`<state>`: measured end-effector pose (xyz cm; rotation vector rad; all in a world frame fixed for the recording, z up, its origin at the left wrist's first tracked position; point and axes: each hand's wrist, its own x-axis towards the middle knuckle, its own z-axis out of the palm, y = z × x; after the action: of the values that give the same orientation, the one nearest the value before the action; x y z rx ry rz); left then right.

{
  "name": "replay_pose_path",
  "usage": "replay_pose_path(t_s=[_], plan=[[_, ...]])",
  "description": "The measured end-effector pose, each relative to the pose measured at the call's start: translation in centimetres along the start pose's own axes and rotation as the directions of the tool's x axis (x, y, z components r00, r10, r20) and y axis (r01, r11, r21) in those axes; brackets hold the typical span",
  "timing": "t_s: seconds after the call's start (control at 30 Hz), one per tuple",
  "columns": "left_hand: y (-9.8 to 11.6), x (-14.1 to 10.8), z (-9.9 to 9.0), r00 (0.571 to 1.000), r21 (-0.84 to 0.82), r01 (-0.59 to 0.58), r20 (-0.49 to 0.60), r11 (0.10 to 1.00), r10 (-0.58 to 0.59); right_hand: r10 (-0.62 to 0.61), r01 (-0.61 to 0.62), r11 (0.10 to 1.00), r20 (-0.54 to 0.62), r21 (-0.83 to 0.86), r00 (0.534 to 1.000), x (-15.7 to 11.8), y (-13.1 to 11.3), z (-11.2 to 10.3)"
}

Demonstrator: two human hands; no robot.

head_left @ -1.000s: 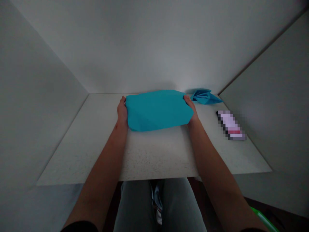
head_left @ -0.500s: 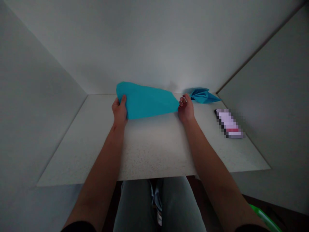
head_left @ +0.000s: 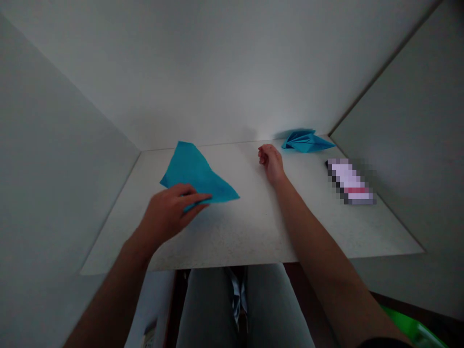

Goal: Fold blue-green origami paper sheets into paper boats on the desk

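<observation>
A blue sheet of paper (head_left: 195,169) is held tilted over the left half of the white table. My left hand (head_left: 174,208) pinches its near edge between thumb and fingers. The sheet's far part rises toward the back wall, and one pointed corner reaches to the right. My right hand (head_left: 270,159) is apart from the sheet, near the back of the table, with its fingers curled in and nothing visible in them. Close by on its right lies a folded blue paper piece (head_left: 306,141) with a long point toward the right.
A phone (head_left: 350,181), blurred by pixelation, lies on the right side of the table (head_left: 232,241). Pale walls enclose the table at the back, left and right. Below the front edge are my legs (head_left: 210,309), with a green object (head_left: 413,328) at lower right.
My right hand has let go of the sheet. My left hand has brought it nearer and turned it, now pinching its near edge. The view has shifted slightly.
</observation>
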<state>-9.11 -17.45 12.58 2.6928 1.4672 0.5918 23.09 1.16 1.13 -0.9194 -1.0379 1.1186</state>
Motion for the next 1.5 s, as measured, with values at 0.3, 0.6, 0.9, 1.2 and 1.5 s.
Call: replay_pose_path(t_s=[0.3, 0.6, 0.9, 1.2, 1.5], plan=[[0.7, -4.5, 6.7, 0.883, -0.184, 0.469, 0.087, 0.864, -0.460, -0.017, 0.029, 0.991, 0.087, -0.132, 0.996, -0.3, 0.0, 0.7], [-1.3, -1.4, 10.9, 0.844, 0.178, 0.510, 0.088, 0.842, -0.530, -0.017, 0.039, 0.978, 0.106, -0.203, 0.994, -0.3, 0.2, 0.8], [-11.5, -5.0, 6.0, 0.792, 0.245, 0.492, 0.273, 0.835, -0.547, -0.010, 0.039, 0.964, 0.114, -0.262, 0.993, -0.3, 0.4, 0.9], [-11.9, -6.2, 6.1, 0.774, 0.239, 0.602, 0.060, 0.762, -0.630, -0.035, 0.074, 0.957, 0.142, -0.279, 0.989, -0.1, 0.9, 0.6], [-11.3, -1.0, 5.5, 0.694, 0.294, 0.682, 0.027, 0.669, -0.720, -0.023, 0.061, 0.953, 0.129, -0.296, 0.991, -0.3, 0.7, 1.2]])
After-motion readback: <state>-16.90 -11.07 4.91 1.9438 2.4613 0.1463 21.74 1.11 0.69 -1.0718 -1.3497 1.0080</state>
